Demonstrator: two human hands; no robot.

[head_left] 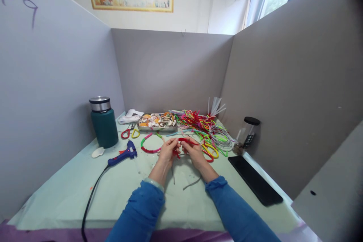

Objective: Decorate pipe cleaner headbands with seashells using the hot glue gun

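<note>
A red pipe cleaner [187, 141] runs between my two hands over the middle of the table. My left hand [168, 153] is closed on it, with a red end hanging under the fingers. My right hand [194, 152] pinches it from the other side. Grey wire shows below both hands, its loose ends near the tabletop; how it joins the red strand is hidden by my fingers. Just left of my left hand lies a ring wrapped in coloured pipe cleaners [145, 149]. Scissors with red and yellow handles [211, 150] lie beside my right hand.
At the left are a blue glue gun [122, 154], a white spoon [98, 152], a green bottle [104, 128] and more scissors [130, 133]. Behind stand a tray of shells [157, 130], heaped pipe cleaners [195, 120] and coiled wire [221, 138]. A black slab [255, 181] and jar [247, 134] are right.
</note>
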